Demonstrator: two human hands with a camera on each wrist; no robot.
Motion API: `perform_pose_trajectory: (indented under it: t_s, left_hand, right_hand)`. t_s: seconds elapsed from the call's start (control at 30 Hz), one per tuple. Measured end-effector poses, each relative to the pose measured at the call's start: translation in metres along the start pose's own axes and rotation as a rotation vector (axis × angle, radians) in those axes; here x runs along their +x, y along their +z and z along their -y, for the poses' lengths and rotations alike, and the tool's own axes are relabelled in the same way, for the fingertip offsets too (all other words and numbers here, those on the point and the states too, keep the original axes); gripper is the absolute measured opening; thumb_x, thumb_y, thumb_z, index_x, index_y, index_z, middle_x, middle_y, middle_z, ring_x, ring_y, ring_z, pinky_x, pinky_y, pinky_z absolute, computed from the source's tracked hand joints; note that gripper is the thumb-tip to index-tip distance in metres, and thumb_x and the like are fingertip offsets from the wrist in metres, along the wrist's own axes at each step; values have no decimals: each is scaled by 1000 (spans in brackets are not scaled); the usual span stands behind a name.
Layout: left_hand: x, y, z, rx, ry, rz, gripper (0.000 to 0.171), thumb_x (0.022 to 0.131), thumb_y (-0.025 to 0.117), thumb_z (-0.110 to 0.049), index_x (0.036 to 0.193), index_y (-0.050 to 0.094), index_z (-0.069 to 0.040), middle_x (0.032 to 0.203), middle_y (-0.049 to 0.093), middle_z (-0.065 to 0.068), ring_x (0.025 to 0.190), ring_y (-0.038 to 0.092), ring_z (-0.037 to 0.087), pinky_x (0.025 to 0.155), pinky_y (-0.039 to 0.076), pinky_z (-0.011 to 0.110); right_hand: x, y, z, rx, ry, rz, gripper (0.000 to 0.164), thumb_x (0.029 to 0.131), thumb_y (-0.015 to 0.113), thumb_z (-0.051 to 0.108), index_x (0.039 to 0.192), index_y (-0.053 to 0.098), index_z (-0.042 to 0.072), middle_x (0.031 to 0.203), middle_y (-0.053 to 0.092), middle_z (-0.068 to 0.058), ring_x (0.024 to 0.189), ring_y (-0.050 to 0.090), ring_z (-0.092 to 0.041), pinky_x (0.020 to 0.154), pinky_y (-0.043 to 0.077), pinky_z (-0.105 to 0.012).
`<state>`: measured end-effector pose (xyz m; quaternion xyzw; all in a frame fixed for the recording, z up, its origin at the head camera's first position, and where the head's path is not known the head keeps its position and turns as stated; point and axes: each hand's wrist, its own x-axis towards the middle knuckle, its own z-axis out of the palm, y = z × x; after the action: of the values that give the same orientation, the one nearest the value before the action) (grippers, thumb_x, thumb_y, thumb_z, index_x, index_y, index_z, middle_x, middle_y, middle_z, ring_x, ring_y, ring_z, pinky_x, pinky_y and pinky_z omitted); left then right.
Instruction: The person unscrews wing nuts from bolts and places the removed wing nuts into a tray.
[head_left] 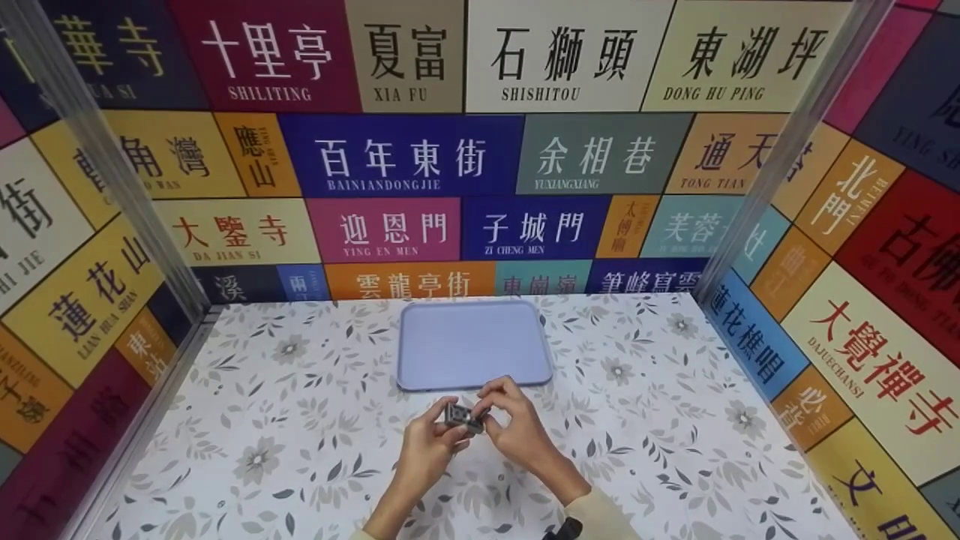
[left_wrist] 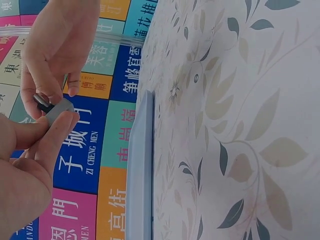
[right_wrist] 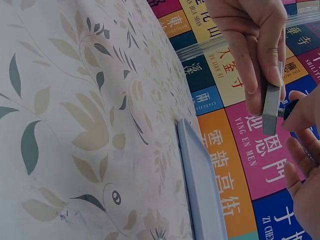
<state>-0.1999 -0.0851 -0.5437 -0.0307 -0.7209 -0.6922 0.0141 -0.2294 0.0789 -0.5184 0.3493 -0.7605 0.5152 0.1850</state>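
Above the table, my left hand holds a small grey metal block between thumb and fingers. From the right, my right hand pinches a small dark screw-like piece at the block's face. A short threaded stem shows between that dark piece and the block in the right wrist view. In the left wrist view the piece looks partly silver and ridged, partly black. How deep the stem sits in the block cannot be seen. Fingers cover part of the block in the head view.
A pale blue-lilac tray lies on the table just beyond both hands. White cloth with grey leaves and flowers covers the table. Walls of coloured sign panels stand at the back and both sides.
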Motion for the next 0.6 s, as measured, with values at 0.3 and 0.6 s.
perform_pose_trajectory:
  t_s: [0.3, 0.6]
  left_hand:
    - [0, 0, -2, -11, -1, -26, 47, 91, 64, 9, 136, 50, 11, 99, 73, 32, 89, 76, 34, 73, 67, 25]
    - [1, -2, -3, -11, -4, -32, 47, 92, 63, 9, 137, 49, 11, 103, 72, 32, 91, 76, 33, 75, 67, 25]
  right_hand:
    - [-1, -6, 3, 17, 114, -40, 31, 75, 64, -19, 103, 68, -6, 105, 61, -25, 90, 59, -41, 76, 48, -21]
    - [-8, -1, -2, -43, 181, -76, 7, 87, 73, 5, 85, 66, 4, 90, 62, -16, 83, 58, -33, 71, 49, -22]
